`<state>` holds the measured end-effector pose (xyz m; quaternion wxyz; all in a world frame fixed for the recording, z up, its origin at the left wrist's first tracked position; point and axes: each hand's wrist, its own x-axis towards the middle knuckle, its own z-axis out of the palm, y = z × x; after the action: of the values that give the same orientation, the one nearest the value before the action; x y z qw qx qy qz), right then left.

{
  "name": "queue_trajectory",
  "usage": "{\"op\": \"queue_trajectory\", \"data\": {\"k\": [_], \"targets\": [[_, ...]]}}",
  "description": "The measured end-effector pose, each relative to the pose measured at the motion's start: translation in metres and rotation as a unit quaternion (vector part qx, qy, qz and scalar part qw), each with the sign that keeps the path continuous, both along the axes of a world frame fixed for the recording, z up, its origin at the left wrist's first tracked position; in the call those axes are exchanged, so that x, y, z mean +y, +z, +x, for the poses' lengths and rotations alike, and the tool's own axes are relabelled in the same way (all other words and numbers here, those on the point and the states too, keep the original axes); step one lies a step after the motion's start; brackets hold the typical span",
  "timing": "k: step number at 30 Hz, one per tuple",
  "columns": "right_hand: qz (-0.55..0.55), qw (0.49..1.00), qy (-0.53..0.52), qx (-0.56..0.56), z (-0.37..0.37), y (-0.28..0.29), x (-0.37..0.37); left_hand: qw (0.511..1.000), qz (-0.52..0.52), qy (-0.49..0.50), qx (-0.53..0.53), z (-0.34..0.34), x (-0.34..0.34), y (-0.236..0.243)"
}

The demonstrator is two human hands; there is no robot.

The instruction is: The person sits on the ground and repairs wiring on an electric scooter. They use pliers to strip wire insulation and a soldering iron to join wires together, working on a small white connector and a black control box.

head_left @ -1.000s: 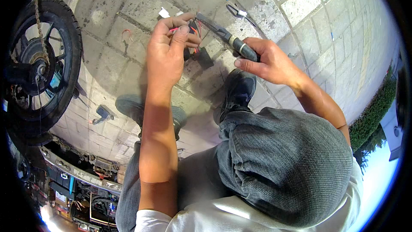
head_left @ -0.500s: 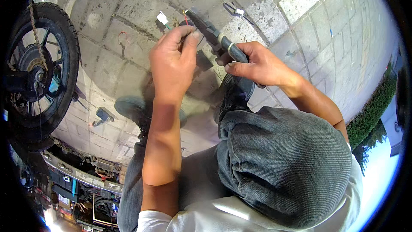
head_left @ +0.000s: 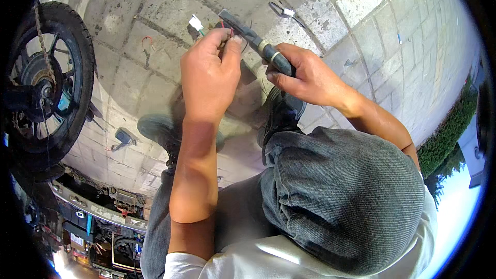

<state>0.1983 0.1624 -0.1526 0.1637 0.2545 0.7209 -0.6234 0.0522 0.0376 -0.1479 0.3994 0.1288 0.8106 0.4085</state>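
Observation:
My left hand [head_left: 211, 70] is closed in a pinch on a thin red wire [head_left: 222, 24], which stands up past its fingertips. Close by the left fingers is a white plug connector [head_left: 195, 22] with a greenish wire. My right hand [head_left: 298, 72] grips a pair of dark pliers [head_left: 251, 37] by the grips, fingers wrapped round them. The head of the pliers points up and left, right beside the red wire. Whether the jaws bite on the wire I cannot tell. The hands work above the paving, in front of my shoes.
Another white connector with black leads [head_left: 288, 13] lies on the paving [head_left: 170, 0]. A small dark part [head_left: 123, 137] and a reddish wire scrap [head_left: 148, 40] lie to the left. A spoked wheel with a chain [head_left: 77, 72] stands at far left, above a box of tools and parts [head_left: 103, 206].
My right hand has shifted slightly up and turned the pliers, and the lower grip is now hidden. The wire's tip has come behind or against the pliers' head. My left hand barely moved.

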Motion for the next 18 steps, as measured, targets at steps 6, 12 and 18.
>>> {"op": "queue_trajectory", "data": {"k": [6,12,18], "targets": [[0.078,0.995,0.016,0.061,0.002,-0.002,0.002,0.996,-0.003,-0.091,-0.002,-0.011,0.0,-0.003],[-0.22,0.967,-0.002,-0.127,-0.003,0.01,0.021,0.973,0.082,-0.029,-0.215,-0.023,-0.009,-0.008],[-0.456,0.875,-0.095,-0.133,0.004,0.002,0.032,0.954,0.128,-0.023,-0.27,-0.028,-0.013,-0.01]]}}
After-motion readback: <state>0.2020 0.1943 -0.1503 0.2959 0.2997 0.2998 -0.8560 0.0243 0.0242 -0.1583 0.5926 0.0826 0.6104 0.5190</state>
